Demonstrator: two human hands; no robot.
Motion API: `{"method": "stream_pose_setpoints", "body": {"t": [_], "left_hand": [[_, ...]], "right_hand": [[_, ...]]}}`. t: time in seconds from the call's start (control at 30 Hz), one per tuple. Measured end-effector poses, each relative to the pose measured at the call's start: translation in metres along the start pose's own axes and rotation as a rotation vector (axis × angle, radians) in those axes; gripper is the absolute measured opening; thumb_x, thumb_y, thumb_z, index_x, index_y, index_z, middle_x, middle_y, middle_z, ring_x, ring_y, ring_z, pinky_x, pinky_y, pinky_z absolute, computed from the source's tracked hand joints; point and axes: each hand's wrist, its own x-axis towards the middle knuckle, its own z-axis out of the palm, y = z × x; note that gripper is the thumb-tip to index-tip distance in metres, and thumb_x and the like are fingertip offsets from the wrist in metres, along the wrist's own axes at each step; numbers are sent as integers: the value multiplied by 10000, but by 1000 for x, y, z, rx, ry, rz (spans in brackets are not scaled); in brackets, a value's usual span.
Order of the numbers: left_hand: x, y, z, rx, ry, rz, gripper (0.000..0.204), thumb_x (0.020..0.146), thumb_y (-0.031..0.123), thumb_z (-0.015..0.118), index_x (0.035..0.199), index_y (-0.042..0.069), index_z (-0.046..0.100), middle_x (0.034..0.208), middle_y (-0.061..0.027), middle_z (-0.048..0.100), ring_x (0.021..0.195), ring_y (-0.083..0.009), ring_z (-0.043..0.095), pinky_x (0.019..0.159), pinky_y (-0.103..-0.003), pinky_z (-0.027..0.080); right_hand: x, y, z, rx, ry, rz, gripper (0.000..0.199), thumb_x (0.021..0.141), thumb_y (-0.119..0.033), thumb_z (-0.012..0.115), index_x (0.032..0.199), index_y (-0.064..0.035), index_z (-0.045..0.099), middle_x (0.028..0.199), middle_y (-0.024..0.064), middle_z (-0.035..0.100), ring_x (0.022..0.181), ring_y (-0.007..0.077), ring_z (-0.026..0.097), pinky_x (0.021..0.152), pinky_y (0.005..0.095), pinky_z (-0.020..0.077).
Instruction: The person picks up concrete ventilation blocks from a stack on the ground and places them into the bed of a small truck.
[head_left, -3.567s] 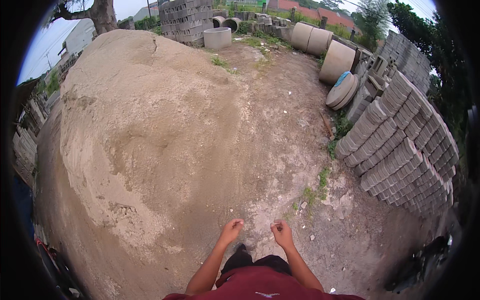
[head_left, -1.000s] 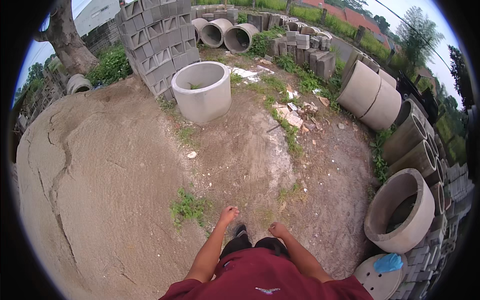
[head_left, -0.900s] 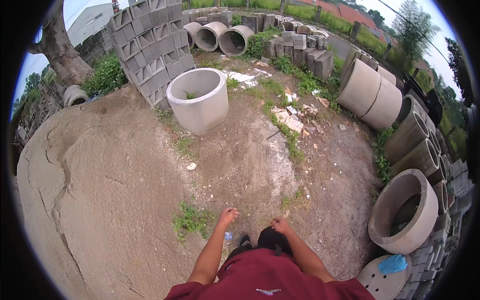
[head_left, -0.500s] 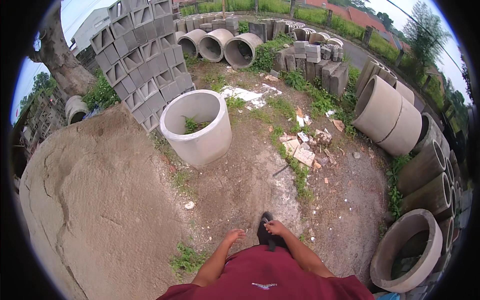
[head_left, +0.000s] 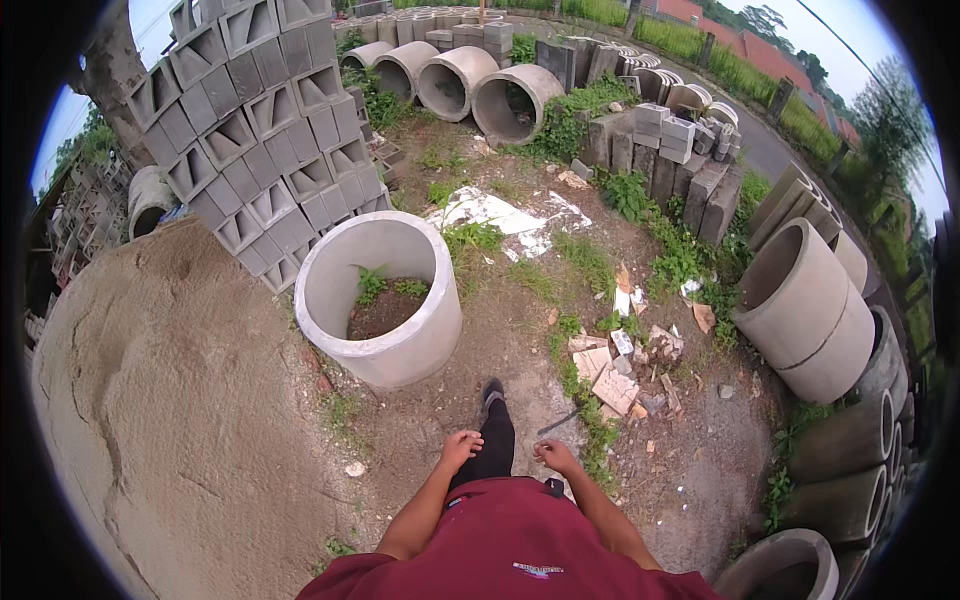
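Observation:
My left hand [head_left: 460, 449] hangs in front of my body beside my dark trouser leg [head_left: 496, 447], its fingers loosely bent and nothing visible in them. On the other side, my right hand [head_left: 553, 456] is closed with curled fingers; whatever it may hold is hidden. Neither hand touches anything around it. The nearest large object is an upright concrete ring [head_left: 405, 345], ahead and to the left, with soil and small green plants inside. One dark shoe [head_left: 492, 393] is stepped forward on the dirt ground.
A big sand pile [head_left: 190, 400] fills the left side. Behind the ring rises a stack of hollow concrete blocks [head_left: 270, 150]. Broken boards [head_left: 615, 385] and white scraps [head_left: 490, 212] litter the ground. Concrete pipes [head_left: 800, 320] line the right, with more pipes [head_left: 445, 85] at the back.
I have stepped forward, so the concrete ring and block stack appear closer. My hands have moved farther apart, and the other leg is now in front.

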Motion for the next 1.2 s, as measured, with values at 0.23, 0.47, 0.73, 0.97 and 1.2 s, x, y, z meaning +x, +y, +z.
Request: {"method": "stream_pose_setpoints", "body": {"t": [0.23,0.47,0.73,0.97,1.2], "left_hand": [[224,160,-15,541,-64,209,206,928,171,561,1025,26,672,872,-77,710,758,-149,662,702,-308,521],[361,268,-10,151,14,75,229,935,220,584,1039,34,667,884,-77,710,771,-156,665,677,-309,522],[539,333,-19,96,20,-70,285,962,293,549,1098,55,628,975,-36,706,842,-137,654,694,-317,520],[682,490,-32,-268,301,28,246,959,242,563,1100,51,627,931,-52,699,749,-122,628,621,-284,505],[829,603,-27,-325,222,-31,255,967,247,553,1136,67,622,1002,-68,697,855,-140,651,696,-289,523]], "right_hand": [[176,-133,-103,-710,146,-113,376,858,-359,620,1029,-34,701,857,194,707,845,320,696,775,377,543],[340,-292,-140,-474,138,-336,290,862,-285,645,992,-30,694,851,181,702,812,297,693,739,381,537],[553,-453,-174,-491,-121,-519,261,875,-264,640,965,-25,692,817,135,693,746,237,666,714,360,519],[750,-593,-264,-436,123,-502,271,846,-258,640,959,-14,679,846,184,697,838,331,688,742,409,536],[871,-681,-254,-438,37,-485,285,861,-264,642,982,-9,686,816,149,701,774,249,687,730,353,532]]}}
